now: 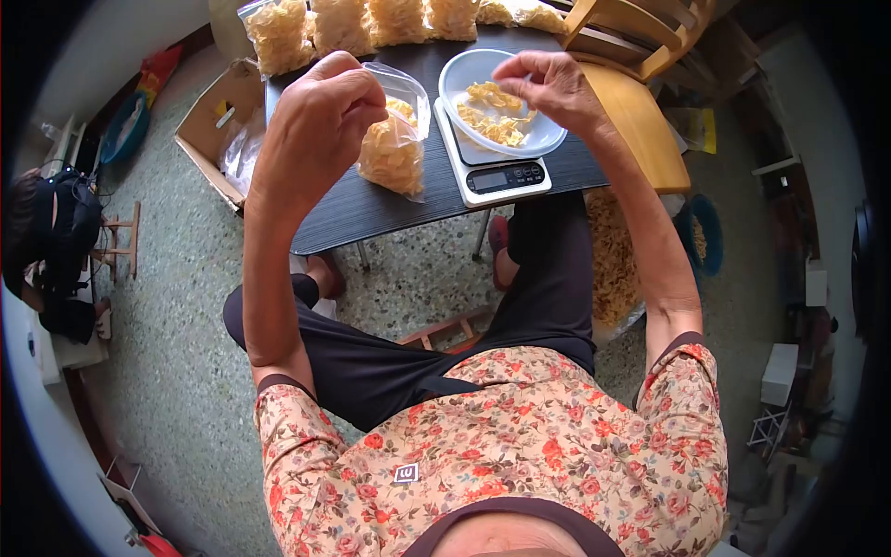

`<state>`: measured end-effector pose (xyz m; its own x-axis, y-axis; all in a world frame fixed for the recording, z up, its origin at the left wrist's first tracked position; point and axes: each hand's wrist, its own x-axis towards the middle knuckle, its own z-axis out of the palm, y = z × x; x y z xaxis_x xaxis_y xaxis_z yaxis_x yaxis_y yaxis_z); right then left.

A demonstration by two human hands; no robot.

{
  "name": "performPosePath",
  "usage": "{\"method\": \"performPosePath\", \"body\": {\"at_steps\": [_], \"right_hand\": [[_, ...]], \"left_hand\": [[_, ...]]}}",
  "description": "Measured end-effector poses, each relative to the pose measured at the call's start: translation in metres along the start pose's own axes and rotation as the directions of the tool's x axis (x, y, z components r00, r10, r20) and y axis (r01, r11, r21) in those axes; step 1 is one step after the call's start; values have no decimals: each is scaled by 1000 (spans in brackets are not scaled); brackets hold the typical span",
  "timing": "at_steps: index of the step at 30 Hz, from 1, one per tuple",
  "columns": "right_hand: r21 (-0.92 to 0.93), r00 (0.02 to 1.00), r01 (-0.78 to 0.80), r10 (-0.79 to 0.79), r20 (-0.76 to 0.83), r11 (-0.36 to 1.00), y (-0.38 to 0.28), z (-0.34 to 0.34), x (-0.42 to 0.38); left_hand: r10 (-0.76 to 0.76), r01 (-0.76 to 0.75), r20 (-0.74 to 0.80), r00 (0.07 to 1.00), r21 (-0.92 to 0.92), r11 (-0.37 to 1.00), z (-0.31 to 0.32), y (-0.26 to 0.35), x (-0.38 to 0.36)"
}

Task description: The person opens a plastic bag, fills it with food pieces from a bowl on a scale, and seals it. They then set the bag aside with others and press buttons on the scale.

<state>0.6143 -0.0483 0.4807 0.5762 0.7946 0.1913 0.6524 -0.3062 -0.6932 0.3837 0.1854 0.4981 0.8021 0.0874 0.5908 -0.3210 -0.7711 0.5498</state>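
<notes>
On our worktop [353, 209] we have a bowl [554, 139] on a scale [506, 197], food pieces [501, 128] inside. Left of them stands one bag [392, 165]; behind, a row of bags [399, 20]. A carton [200, 160] is left of the worktop, a chair [640, 121] to its right.

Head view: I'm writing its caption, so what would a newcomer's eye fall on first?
Probably the bright floral shirt filling the bottom middle. Next, above the dark table, the right hand is over a pale bowl of yellowish pieces on a white scale, while the left hand is at an open clear bag. Filled bags line the table's far edge.
</notes>
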Motion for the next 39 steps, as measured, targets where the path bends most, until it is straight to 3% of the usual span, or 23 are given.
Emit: {"method": "performPosePath", "body": {"at_steps": [5,7,9,16,22,29,31,32,33,35,36,39], "right_hand": [[-325,973,0,74,218,946,8,2,-10],[-382,972,-17,105,211,924,8,7,-12],[-518,977,118,-5,214,847,8,14,-12],[-587,964,101,66,256,803,8,23,-3],[-571,980,121,-6,199,812,18,24,2],[-294,996,53,-29,83,954,23,6,0],[-17,994,-104,104,-29,994,26,2,-3],[238,983,-178,182,7,955,27,-1,-4],[237,984,-174,178,6,956,28,-2,-4],[562,984,-141,175,-7,815,12,-1,-8],[625,977,-165,215,-4,763,1,2,-8],[605,981,-175,189,42,777,-40,12,-3]], "left_hand": [[-4,4,12,1000,-11,1000,3,0,0],[-12,12,10,1000,-6,1000,5,-1,1],[-22,22,37,999,20,1000,4,-1,2],[-15,11,64,998,74,997,6,-5,3],[20,-21,14,1000,27,999,10,-6,3],[-32,28,63,998,66,997,7,-5,2],[-28,24,60,998,52,998,8,-4,3],[-25,22,57,998,54,998,8,-4,3],[-24,21,54,998,48,999,9,-5,2],[-23,21,48,999,47,999,9,-4,3],[-8,8,24,1000,11,1000,10,-1,3],[5,-5,1,1000,-15,1000,11,2,2]]}}
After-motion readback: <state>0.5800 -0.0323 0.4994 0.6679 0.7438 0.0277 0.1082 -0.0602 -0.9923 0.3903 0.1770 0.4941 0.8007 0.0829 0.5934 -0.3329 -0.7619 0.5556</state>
